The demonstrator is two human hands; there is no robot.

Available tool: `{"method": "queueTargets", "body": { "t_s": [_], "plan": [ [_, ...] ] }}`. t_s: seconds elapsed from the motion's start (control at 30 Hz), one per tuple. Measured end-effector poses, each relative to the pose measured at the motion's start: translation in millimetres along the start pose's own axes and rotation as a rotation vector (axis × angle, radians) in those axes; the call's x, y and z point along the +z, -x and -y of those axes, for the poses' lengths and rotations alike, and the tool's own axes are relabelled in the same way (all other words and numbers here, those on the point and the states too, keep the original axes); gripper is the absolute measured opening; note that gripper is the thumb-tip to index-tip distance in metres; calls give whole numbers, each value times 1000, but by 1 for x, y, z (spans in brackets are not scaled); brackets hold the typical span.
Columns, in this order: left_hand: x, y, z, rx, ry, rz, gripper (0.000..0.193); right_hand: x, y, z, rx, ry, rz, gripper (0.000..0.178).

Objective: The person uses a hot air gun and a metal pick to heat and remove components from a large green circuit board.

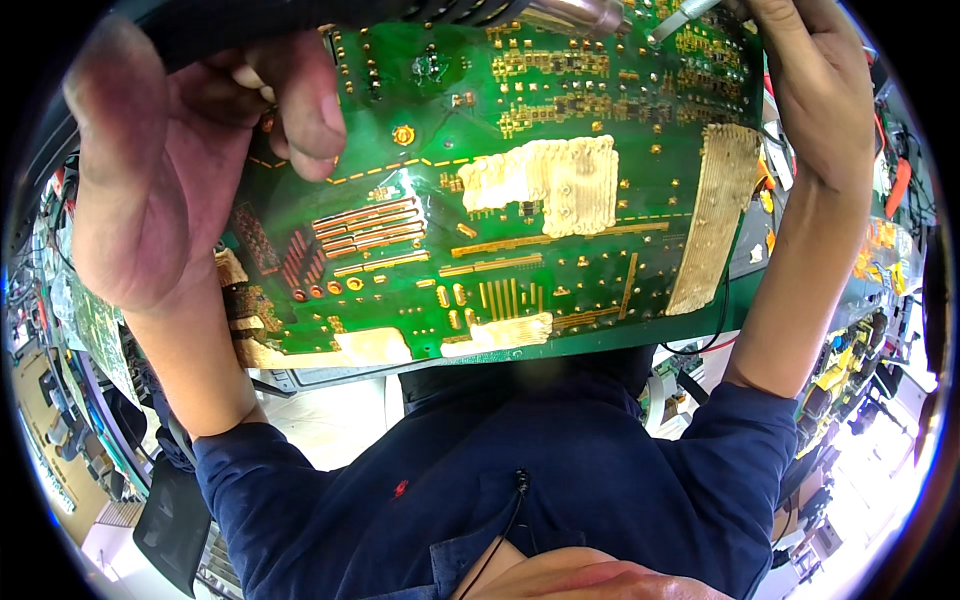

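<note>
A large green circuit board (pixel 470 400) is tilted up in front of me, with gold pads, rows of small parts and cream ribbed patches (pixel 580 185) on its face. My left hand (pixel 200 160) is at the upper left, its fingers curled around the black handle of a hot-air gun (pixel 420 14). The gun's metal nozzle points right, close over the board's top. From the upper right my right hand (pixel 820 80) reaches in, closed on a slim silver tool (pixel 685 18) whose tip is at the board among gold components. The upper frame edge cuts off part of these fingers.
A dark cable (pixel 715 320) hangs by the board's lower right corner. Cluttered benches with yellow and black parts (pixel 850 360) lie to the right. Another circuit board (pixel 95 310) and a black chair (pixel 172 525) are at the left.
</note>
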State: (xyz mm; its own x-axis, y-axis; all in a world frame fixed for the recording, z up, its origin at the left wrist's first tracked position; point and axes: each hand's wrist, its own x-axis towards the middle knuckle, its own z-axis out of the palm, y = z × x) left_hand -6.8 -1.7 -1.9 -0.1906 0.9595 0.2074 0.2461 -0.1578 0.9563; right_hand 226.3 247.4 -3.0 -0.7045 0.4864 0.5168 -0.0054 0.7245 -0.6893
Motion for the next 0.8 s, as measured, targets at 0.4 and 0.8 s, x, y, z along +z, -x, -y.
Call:
{"method": "queueTargets", "body": {
  "t_s": [0.4,0.8],
  "plan": [
    [0,0,0,8,14,12,104,-1,2,4,-11,10,18,31],
    [-5,0,1,7,27,55,104,2,3,0,16,-49,-15,31]
  ]
}}
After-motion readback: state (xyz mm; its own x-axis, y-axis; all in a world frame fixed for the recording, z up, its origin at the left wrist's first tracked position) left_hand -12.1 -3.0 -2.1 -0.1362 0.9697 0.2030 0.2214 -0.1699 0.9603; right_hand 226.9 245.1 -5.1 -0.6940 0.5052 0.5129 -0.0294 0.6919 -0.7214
